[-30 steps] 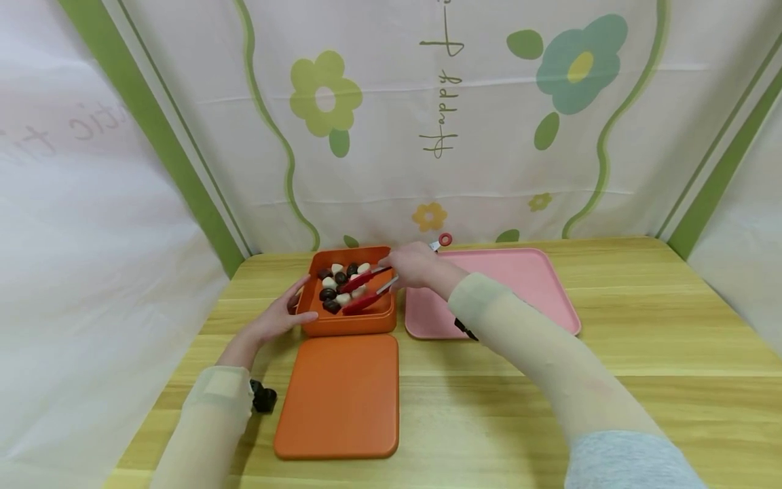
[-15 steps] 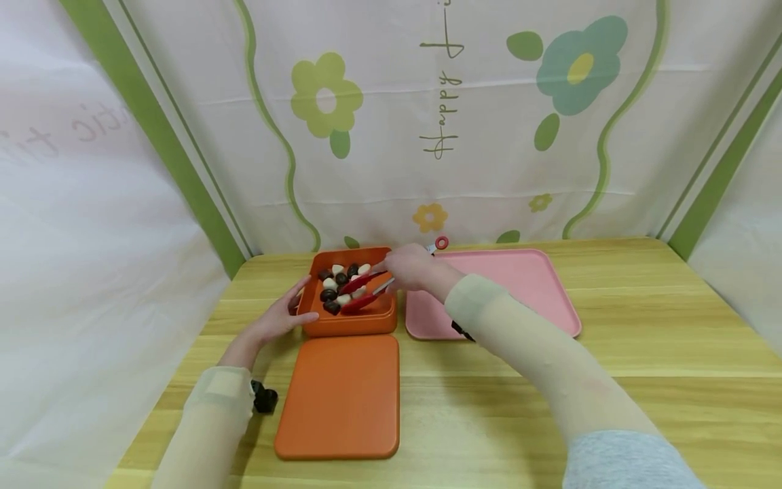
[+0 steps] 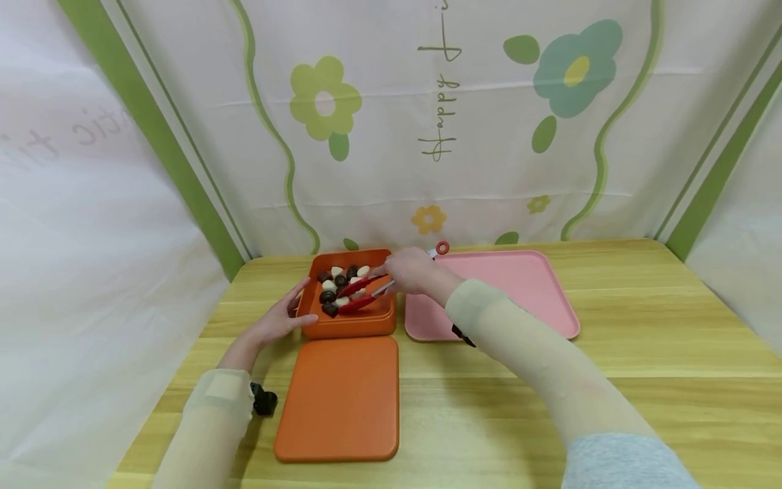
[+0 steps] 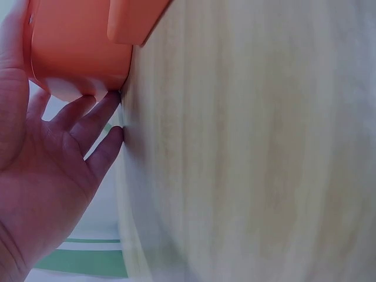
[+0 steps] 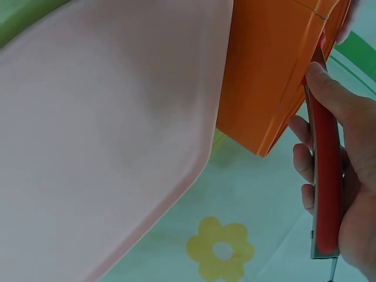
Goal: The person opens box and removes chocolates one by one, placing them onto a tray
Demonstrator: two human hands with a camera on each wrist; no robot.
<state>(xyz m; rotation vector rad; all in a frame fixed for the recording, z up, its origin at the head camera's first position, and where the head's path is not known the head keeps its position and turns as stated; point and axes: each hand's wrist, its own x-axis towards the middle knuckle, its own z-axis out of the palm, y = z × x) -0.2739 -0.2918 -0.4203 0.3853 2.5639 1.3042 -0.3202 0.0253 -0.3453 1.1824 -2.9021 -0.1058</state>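
An orange box without its lid stands at the back left of the table, with several dark and white chocolate-like pieces inside. My left hand rests against the box's left side, fingers spread and thumb at the front rim; in the left wrist view its fingers touch the outer wall. My right hand grips red-and-metal tongs above the box's right wall. The tongs' red tips reach down among the pieces near the front-left; whether a piece is between them is hard to tell.
The orange lid lies flat in front of the box. A pink tray sits to the right of the box, partly under my right forearm. A printed curtain hangs behind the wooden table.
The tongs' tips have come closer together and shifted slightly left in the box. The handle end with the red ring has dropped a little. My left hand has stayed in place.
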